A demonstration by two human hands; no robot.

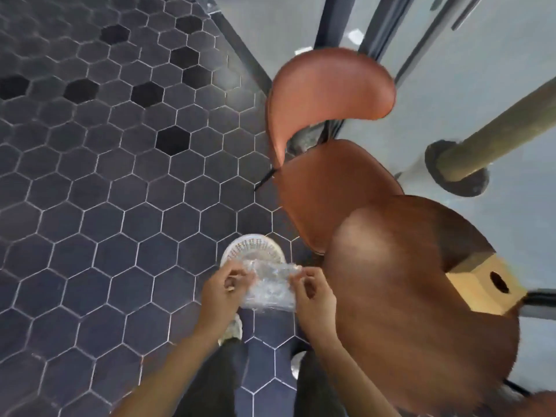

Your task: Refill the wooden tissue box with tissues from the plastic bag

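Note:
A crumpled clear plastic bag (270,288) is stretched between both hands over the floor, low in the head view. My left hand (224,288) pinches its left edge and my right hand (313,291) pinches its right edge. I cannot tell whether tissues are inside the bag. The wooden tissue box (484,284) stands to the right, partly behind a chair back, with a round dark hole in its facing side.
A white perforated plastic bin (252,246) sits on the dark hexagon-tiled floor (105,206) just beyond the bag. Two brown chairs (331,164) crowd the right side. A thick round post on a dark base (457,173) rises at far right. My legs and shoes show below.

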